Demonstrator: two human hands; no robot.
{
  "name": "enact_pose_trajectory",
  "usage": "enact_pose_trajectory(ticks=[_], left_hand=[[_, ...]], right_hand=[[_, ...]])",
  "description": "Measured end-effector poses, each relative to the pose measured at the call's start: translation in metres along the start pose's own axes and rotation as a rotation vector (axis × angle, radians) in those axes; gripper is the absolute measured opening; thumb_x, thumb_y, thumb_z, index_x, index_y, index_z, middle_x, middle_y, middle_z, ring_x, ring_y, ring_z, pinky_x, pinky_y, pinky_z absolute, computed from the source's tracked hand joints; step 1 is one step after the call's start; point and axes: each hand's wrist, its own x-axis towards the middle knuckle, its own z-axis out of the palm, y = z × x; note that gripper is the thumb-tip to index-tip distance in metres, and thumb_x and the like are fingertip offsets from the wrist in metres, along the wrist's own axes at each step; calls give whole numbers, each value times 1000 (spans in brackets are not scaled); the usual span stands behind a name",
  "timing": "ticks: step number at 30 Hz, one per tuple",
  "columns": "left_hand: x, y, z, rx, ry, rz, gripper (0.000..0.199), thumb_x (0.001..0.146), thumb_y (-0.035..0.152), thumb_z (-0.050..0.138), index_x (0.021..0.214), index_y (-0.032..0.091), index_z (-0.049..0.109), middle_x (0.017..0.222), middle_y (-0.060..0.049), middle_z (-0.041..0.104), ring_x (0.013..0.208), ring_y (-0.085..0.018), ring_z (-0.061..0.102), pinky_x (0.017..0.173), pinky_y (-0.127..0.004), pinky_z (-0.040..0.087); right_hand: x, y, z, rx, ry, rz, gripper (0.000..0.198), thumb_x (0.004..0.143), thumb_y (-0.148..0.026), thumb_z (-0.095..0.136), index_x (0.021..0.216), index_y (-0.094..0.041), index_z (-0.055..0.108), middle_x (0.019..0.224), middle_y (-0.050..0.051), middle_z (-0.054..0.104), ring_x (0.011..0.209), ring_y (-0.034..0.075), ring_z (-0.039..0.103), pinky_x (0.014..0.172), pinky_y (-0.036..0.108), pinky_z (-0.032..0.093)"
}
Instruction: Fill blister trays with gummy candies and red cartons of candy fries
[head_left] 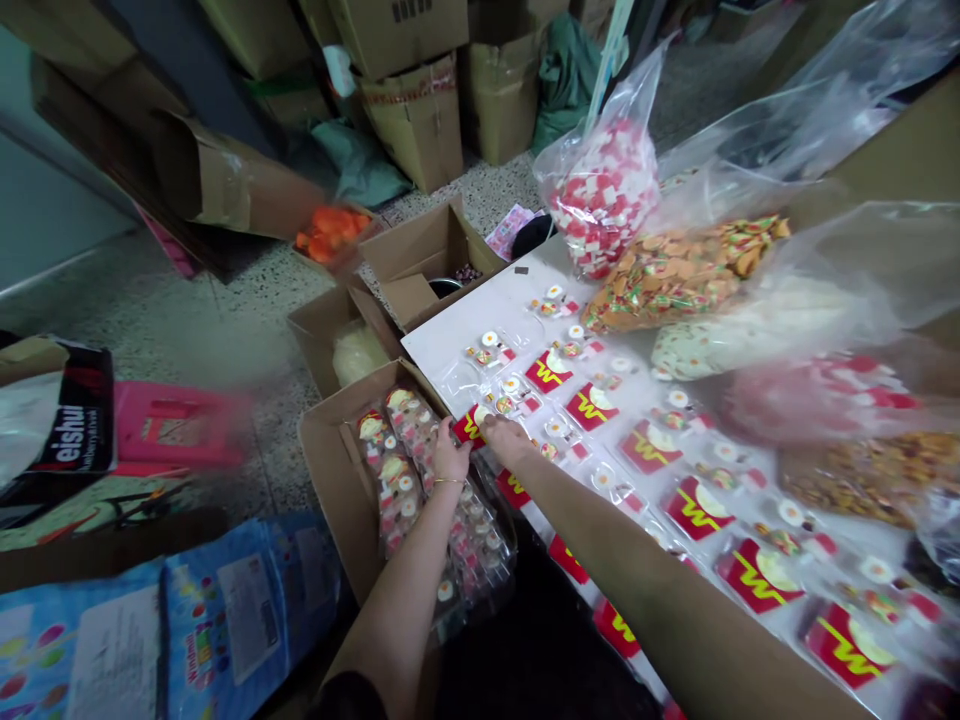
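At the table's left edge, my left hand (450, 456) and my right hand (506, 440) grip opposite sides of a clear plastic pack (470, 426) with a red, fry-box-shaped piece marked in yellow. The fingers of both hands are closed, partly hiding it. Beside them on the white table (442, 340) lie rows of open clear packs (697, 505) holding similar red pieces, small egg-like discs and other small toy-food pieces. Just below my left hand, a cardboard box (330, 490) contains stacked filled packs (397, 480).
Clear bags of red-and-white pieces (600, 200) and orange pieces (682, 270) stand along the table's far side. Open cartons (435, 250) sit beyond the left edge. Blue printed bags (232, 610) lie at lower left, near a pink object (184, 425).
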Motion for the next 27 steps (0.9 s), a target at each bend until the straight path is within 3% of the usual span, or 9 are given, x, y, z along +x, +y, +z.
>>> enact_pose_trajectory(ticks=[6,12,17,21,27], left_hand=[[1,12,-7,311,36,104,55,64,20,62,117,20,44,125,-11,39,113,-26,40,92,-39,35],[-6,25,-13,493,-42,362,47,74,28,53,120,24,44,123,-7,47,110,-25,39,92,-40,32],[1,26,-7,555,-190,424,43,76,25,52,119,19,47,123,-7,49,108,-24,41,92,-37,32],[10,28,-5,546,-237,425,40,74,23,54,113,16,52,118,-9,53,107,-23,43,93,-35,32],[10,34,-14,492,-255,414,45,72,19,55,117,15,49,114,-9,57,104,-20,49,92,-30,35]], right_hand=[[2,1,-10,12,-3,-13,27,78,-2,39,92,-9,60,92,13,60,85,20,59,71,27,46],[-48,28,-23,126,123,-37,26,83,-12,38,100,-16,57,101,8,59,93,15,56,77,22,44],[-131,54,-4,313,239,30,28,85,-20,36,102,-18,58,100,7,61,90,16,58,76,26,46],[-209,58,13,466,321,94,28,85,-24,36,100,-19,59,97,7,63,85,16,60,72,27,49],[-341,58,32,551,530,405,29,81,-40,42,92,-22,62,89,6,67,79,18,63,68,28,52]])
